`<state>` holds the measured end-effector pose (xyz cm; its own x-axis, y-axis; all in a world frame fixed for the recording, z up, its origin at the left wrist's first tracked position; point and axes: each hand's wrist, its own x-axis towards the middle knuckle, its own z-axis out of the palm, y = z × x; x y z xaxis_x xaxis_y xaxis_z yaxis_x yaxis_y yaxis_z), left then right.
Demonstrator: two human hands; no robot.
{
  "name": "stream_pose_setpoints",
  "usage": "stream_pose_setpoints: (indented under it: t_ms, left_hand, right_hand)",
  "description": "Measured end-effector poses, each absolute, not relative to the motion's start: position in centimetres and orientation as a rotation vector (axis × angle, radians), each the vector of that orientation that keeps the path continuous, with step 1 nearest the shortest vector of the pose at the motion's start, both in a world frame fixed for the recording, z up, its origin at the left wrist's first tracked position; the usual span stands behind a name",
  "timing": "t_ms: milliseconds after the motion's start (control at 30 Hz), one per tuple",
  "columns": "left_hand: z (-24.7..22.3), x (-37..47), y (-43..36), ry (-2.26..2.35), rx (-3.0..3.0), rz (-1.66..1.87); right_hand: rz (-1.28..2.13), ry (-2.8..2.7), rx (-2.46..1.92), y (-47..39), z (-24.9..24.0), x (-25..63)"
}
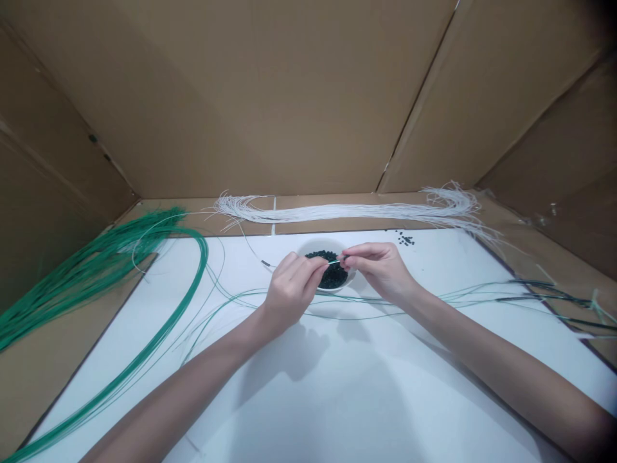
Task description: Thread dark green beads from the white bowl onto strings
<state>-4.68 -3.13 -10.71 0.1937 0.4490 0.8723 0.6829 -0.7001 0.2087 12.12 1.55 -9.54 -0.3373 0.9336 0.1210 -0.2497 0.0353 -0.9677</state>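
Over a white bowl (330,290) of small black beads (331,278), my two hands meet with their fingertips close together. My left hand (290,290) is closed in a pinch on thin wires (334,262), whose greenish-white ends stick out past the fingertips. Between the thumb and fingers of my right hand (384,270) is a small dark piece (345,258), apparently a black bead, held at the wire tips. Fingers partly hide it, so whether the wires pass through it I cannot tell. A thin white wire with a dark sleeve (265,263) trails left of my left hand.
Green wires (159,337) lie in a thick curved bundle on the left. White wires (332,212) stretch along the back. Loose black beads (405,239) are scattered behind the bowl. Black-beaded strands (540,297) lie at the right. Cardboard walls (270,96) surround the white board (299,411).
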Motion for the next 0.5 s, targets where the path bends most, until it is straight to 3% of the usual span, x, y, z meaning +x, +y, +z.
stream_pose_setpoints:
  t_ms: [500]
  left_hand:
    - [-10.69, -4.72, -3.12, -1.093, -2.225, -1.505]
  right_hand:
    - [1.483, -1.325, -0.797, 1.65, -9.79, 12.2]
